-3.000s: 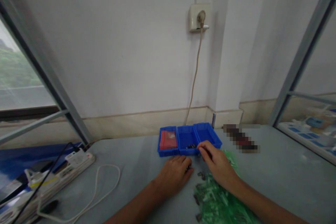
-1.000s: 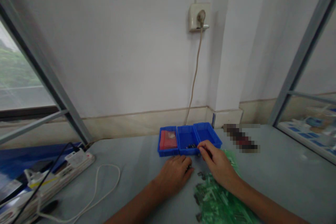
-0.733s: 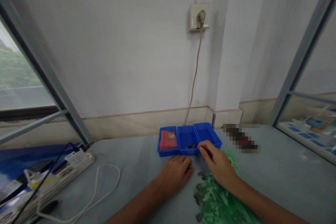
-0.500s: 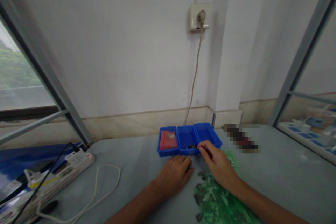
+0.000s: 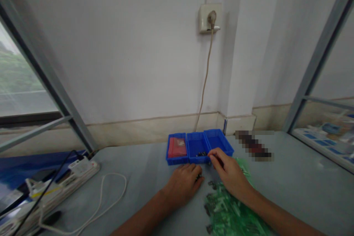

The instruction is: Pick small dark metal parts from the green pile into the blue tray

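Observation:
My left hand [image 5: 186, 181] rests on the table just in front of the blue bins, fingers curled around small dark parts [image 5: 198, 177] that show between thumb and forefinger. My right hand [image 5: 227, 171] is closed in a pinch by the front right corner of the middle blue bin [image 5: 197, 143]; whatever its fingertips hold is too small to name. Several small dark pieces [image 5: 201, 153] lie at the front of that bin. Beneath my right wrist is a green plastic bag [image 5: 229, 214] with small metal-looking parts along its left edge.
Red plastic bags [image 5: 177, 148] fill the left blue bin [image 5: 174, 161]; the right blue bin [image 5: 218, 141] adjoins the middle one. At left lie a white power strip [image 5: 80, 177] and a looped white cable [image 5: 125, 182]. Metal frame posts [image 5: 312, 70] flank the table. A blurred-out item [image 5: 254, 146] lies at right.

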{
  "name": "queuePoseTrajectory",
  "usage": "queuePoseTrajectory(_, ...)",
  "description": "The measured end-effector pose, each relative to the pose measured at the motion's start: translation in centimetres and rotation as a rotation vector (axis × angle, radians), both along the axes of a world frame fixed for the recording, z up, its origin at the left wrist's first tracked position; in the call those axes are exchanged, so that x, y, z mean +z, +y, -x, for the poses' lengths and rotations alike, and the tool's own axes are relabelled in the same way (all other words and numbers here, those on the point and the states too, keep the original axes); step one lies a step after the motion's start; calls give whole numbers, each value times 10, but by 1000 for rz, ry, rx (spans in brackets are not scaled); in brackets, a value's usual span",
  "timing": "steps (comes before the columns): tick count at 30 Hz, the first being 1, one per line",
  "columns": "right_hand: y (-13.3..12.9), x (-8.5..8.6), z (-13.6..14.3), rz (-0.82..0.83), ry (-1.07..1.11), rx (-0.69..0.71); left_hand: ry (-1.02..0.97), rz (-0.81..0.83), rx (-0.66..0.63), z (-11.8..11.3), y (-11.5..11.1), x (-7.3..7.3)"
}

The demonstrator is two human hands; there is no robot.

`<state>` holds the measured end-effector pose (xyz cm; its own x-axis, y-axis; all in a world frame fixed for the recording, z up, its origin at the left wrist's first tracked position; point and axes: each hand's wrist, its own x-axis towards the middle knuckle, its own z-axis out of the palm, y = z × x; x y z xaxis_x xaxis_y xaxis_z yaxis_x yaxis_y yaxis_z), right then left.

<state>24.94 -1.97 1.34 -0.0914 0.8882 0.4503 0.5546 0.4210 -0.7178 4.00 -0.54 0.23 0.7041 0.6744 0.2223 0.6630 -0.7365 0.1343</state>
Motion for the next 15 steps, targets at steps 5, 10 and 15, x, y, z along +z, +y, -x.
queuePoseTrajectory(5,0,0,0,4,-2,4,-16,1,4,0,0,-1)
queuePoseTrajectory(10,0,0,0,-2,-14,4,-22,4,-2,0,0,-1)
queuePoseTrajectory(15,1,-1,0,-8,-23,13,-15,6,-8,0,-1,2)
